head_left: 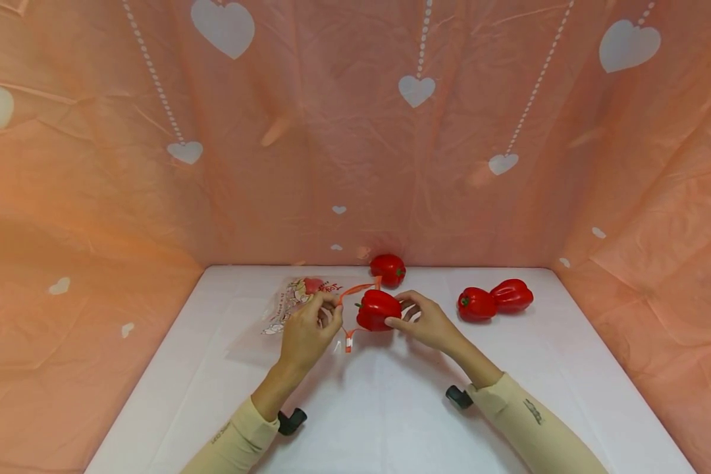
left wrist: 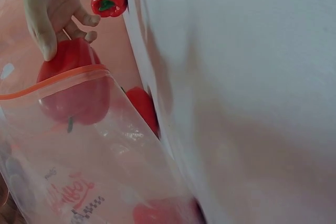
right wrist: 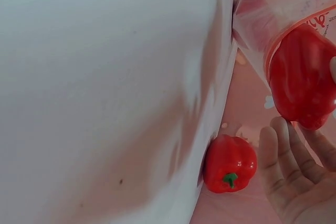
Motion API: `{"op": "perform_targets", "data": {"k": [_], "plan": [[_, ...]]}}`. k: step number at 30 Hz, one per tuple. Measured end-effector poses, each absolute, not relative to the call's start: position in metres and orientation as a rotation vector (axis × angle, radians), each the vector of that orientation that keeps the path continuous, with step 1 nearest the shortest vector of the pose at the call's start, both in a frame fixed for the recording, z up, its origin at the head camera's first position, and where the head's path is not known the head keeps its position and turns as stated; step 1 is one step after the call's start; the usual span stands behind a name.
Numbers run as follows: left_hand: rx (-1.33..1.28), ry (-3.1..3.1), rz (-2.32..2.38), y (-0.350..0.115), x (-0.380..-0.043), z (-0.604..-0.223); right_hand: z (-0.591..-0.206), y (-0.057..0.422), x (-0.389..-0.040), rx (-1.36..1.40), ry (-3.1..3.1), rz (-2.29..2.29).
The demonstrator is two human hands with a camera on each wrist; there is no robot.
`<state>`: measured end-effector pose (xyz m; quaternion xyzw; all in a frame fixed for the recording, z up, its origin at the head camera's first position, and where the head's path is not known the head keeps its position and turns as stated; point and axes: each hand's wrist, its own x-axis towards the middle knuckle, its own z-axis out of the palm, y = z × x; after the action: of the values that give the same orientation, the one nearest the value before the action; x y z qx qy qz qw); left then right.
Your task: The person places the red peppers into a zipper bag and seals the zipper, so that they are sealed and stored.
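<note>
My right hand holds a red bell pepper between thumb and fingers. The pepper's stem end faces left, into the mouth of a clear zip bag with an orange zip edge. In the left wrist view, the front half of the pepper shows through the plastic, and its back half is outside. With thumb and fingertips my left hand pinches the bag's orange edge. Another red pepper shows blurred through the bag's plastic in the right wrist view.
One red bell pepper lies behind the bag, near the back wall. Two more, a pepper with its stem toward me and a pepper beside it, lie on the right of the white table. Orange heart-print cloth surrounds it.
</note>
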<state>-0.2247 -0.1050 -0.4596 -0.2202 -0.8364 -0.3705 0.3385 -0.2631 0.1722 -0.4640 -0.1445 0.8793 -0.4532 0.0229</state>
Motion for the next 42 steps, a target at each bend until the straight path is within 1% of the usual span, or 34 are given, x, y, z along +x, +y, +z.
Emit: {"op": "perform_targets", "data": {"k": [29,42], "plan": [[-0.561,-2.196,-0.972,-0.104,-0.225,-0.457,-0.458,0.151,-0.28,-0.56,2.77,-1.345],[-0.568,-2.17,-0.95,-0.102,-0.224,-0.456,-0.452,0.14,-0.283,-0.526,2.767,-1.335]]}}
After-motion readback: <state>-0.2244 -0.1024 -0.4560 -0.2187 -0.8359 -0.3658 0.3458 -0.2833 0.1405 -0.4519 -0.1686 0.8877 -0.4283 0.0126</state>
